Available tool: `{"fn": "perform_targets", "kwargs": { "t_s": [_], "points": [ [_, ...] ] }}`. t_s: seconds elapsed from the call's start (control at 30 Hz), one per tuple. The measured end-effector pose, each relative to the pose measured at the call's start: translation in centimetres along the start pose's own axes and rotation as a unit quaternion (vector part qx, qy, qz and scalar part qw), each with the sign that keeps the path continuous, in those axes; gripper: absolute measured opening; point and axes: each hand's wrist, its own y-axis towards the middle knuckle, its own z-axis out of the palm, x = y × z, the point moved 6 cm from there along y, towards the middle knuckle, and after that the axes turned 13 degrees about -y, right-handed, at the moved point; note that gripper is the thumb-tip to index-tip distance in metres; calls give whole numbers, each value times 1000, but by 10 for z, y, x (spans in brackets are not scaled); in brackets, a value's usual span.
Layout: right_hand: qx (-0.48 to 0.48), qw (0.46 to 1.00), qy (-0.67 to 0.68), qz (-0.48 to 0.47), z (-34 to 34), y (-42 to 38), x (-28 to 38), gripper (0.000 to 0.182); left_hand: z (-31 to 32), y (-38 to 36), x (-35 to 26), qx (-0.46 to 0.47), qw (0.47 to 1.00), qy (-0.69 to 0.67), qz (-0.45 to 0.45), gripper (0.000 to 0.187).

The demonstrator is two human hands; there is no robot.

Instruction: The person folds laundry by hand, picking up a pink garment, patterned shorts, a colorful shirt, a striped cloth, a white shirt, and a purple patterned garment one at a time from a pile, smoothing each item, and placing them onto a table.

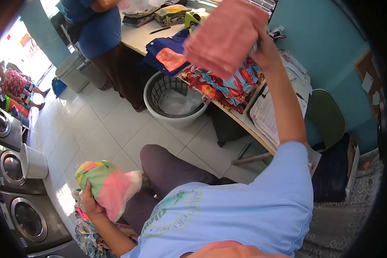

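My right hand [264, 49] is raised over the table and grips a folded pink cloth [228, 36] by its edge. Under that cloth lies a pile of bright red and blue patterned clothes [241, 84], next to a dark blue garment with an orange patch [165, 53]. Down at my left side, my left hand [91, 202] holds a crumpled multicoloured cloth [112, 189] in green, pink, yellow and white. Below that hand, more loose laundry [90, 236] is heaped beside my leg.
A round laundry basket [176, 96] stands on the floor by the table. Front-loading washers [28, 219] line the left, with a white basket [33, 161] near them. A person in a blue shirt [101, 34] stands at the table. Papers [268, 116] lie on the right.
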Motion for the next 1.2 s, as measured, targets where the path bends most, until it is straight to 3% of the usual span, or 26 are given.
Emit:
{"fn": "perform_targets", "kwargs": {
  "t_s": [0.07, 0.13, 0.2, 0.3, 0.43, 0.6, 0.63, 0.7, 0.73, 0.77, 0.8, 0.83, 0.87, 1.0, 1.07, 1.13, 1.2],
  "points": [
    [-91, 990, -10, 104, -32, -38, -43, 45, -4, -1, 0, 0, 1000, -3, -11, 45],
    [-114, 984, 3, 140, -85, -62, -104, 45, 20, -4, -9, 12, 1000, 14, -15, 46],
    [-118, 977, 86, 155, -107, -77, -122, 43, 54, -1, -22, 31, 999, 30, -24, 47],
    [-168, 970, 102, 145, -100, -83, -118, 43, 112, 28, -38, 79, 992, 95, -15, 46],
    [-122, 981, 109, 108, -94, -81, -116, 49, 253, 68, -41, 183, 975, 118, -43, 47],
    [-124, 978, 115, 119, -87, -85, -111, 51, 436, 112, -63, 333, 940, 67, 36, 36],
    [-130, 977, 116, 123, -88, -86, -112, 50, 460, 111, -68, 233, 962, 110, 92, 36],
    [-136, 976, 118, 126, -90, -87, -113, 50, 515, 140, -72, 443, 878, 34, 180, 26],
    [-136, 976, 118, 125, -90, -86, -114, 49, 524, 148, -58, 404, 898, 51, 165, 35],
    [-135, 976, 118, 123, -91, -86, -114, 49, 541, 173, -40, 504, 862, 18, 45, 39],
    [-133, 976, 121, 120, -90, -85, -113, 49, 551, 200, -23, 539, 841, 33, 18, 52],
    [-131, 977, 123, 118, -89, -85, -112, 49, 535, 287, -28, 532, 846, 23, 4, 29],
    [-130, 976, 126, 118, -90, -86, -113, 49, 528, 243, 5, 391, 916, 24, 87, 27],
    [-119, 979, 113, 121, -95, -86, -117, 49, 444, 324, 116, 224, 963, 110, -97, 25],
    [-124, 981, 100, 114, -91, -85, -113, 50, 395, 349, 155, 187, 959, 60, -207, 27],
    [-122, 982, 95, 111, -92, -86, -114, 50, 356, 363, 157, 111, 984, 27, -136, 30],
    [-144, 979, 80, 120, -99, -87, -115, 51, 321, 362, 152, 76, 989, 13, -124, 35]
  ]
}}
